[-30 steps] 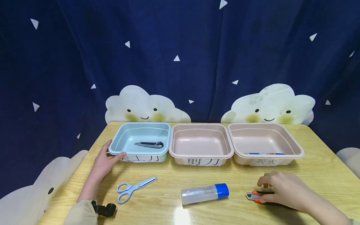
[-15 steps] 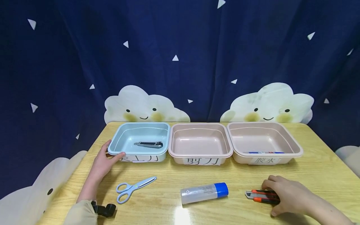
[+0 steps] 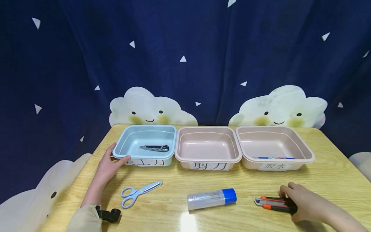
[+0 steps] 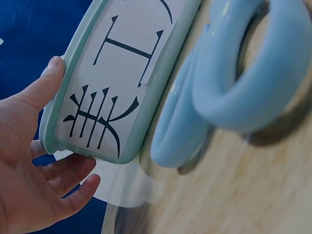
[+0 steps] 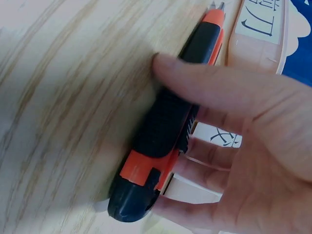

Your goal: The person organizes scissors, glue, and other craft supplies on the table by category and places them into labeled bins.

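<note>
On the tabletop (image 3: 333, 180), three trays stand in a row at the far side: a blue tray (image 3: 145, 156) at left, two pink trays (image 3: 208, 158) to its right. The left hand (image 3: 108, 167) grips the blue tray's near-left corner, thumb on the rim, fingers underneath. At near right, the right hand (image 3: 307, 203) curls around the orange-and-black utility knife (image 3: 271, 204), which lies flat on the wood, blade end pointing left. A glue stick (image 3: 211, 199) and blue scissors (image 3: 139, 193) lie between the hands, untouched.
</note>
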The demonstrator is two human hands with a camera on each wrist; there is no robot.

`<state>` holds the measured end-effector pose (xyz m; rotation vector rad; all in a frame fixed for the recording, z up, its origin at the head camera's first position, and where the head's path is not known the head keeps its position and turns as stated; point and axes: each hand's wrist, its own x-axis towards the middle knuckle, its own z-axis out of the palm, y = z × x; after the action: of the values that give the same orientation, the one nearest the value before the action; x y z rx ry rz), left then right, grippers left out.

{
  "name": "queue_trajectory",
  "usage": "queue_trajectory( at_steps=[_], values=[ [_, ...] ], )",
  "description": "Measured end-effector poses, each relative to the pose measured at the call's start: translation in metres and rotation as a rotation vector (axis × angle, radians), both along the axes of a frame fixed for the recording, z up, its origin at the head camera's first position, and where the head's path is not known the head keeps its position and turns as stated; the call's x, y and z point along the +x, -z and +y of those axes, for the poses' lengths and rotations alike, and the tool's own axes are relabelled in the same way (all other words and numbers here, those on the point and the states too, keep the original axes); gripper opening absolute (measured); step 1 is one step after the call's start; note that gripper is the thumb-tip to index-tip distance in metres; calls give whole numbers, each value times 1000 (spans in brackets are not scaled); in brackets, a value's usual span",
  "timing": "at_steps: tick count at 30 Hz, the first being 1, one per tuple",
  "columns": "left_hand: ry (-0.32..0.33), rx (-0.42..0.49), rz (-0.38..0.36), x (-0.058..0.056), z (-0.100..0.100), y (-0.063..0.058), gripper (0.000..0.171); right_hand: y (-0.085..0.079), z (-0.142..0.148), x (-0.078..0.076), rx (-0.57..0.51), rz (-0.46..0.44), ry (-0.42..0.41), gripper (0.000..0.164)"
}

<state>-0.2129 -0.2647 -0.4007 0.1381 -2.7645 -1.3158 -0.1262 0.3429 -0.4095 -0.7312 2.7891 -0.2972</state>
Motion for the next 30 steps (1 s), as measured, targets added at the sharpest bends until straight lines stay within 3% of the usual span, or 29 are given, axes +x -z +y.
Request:
queue_trajectory(
  at_steps=[7, 19, 23, 30],
  values=[
    [-1, 1, -4, 0, 0, 1, 96, 0, 3, -2, 5, -21, 5, 53],
    [5, -5, 25, -3, -1, 3, 95, -19, -14, -6, -4, 81, -31, 48],
    [6, -4, 26, -3, -1, 5, 94, -25, -20, -5, -2, 185, -38, 48],
    [-1, -10, 18, -2, -1, 4, 95, -35, -34, -5, -58, 485, -80, 52]
  ],
)
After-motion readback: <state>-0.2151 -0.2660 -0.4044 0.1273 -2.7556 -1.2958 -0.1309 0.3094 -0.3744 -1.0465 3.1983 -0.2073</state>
